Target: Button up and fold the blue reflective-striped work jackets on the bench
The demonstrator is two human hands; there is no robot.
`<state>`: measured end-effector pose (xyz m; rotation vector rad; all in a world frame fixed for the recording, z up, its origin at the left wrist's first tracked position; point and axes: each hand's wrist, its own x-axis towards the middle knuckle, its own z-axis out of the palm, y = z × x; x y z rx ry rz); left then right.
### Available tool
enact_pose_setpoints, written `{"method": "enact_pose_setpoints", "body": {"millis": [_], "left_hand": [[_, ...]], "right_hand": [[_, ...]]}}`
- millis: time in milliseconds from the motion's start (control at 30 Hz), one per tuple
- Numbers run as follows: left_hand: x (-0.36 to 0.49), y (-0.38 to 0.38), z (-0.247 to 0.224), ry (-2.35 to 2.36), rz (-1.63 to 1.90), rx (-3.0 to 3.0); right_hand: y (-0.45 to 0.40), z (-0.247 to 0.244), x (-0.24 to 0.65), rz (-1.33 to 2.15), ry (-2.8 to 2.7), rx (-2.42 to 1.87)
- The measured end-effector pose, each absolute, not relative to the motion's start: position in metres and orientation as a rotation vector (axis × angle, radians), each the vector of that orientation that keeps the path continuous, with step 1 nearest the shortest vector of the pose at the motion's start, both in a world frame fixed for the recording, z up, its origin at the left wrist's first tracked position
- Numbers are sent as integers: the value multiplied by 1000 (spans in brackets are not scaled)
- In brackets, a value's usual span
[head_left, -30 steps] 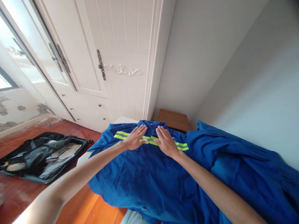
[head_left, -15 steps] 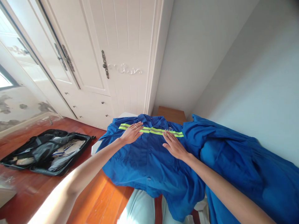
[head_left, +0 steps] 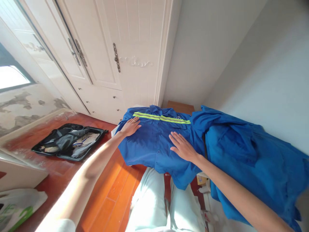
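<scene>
A blue button-front shirt (head_left: 154, 141) with a yellow-green and grey reflective stripe across its chest lies spread out in front of me, collar away from me. My left hand (head_left: 130, 126) rests flat on its left chest just below the stripe, fingers extended. Lower on the right side of the shirt front, my right hand (head_left: 182, 146) lies with its fingers spread. Neither hand grips the cloth. More blue clothing (head_left: 231, 161) is heaped to the right, touching the shirt's sleeve. The surface under the shirt is mostly hidden.
An open black suitcase (head_left: 69, 141) with clothes stands on the red wooden floor at the left. A white wardrobe (head_left: 140, 29) is ahead, with a brown wooden piece (head_left: 181, 106) beside it. A plastic bag (head_left: 21, 206) lies lower left. My legs are below the shirt.
My left hand has moved outward to the left, off the stripe. My right hand has slid down the shirt, away from the stripe. The shirt looks flatter, and the view has tilted downward.
</scene>
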<state>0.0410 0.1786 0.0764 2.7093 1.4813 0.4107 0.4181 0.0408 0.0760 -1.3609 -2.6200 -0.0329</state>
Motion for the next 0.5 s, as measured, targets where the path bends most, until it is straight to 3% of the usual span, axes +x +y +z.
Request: {"method": "enact_pose_setpoints", "body": {"millis": [100, 300, 500], "left_hand": [[31, 148, 72, 1494, 586, 2730], [-22, 128, 52, 1507, 371, 2701], [-28, 152, 68, 1443, 294, 2640]], "right_hand": [[-1, 64, 422, -19, -2686, -1289], [-29, 46, 464, -25, -2537, -1501], [-49, 52, 475, -67, -2436, -1655]]}}
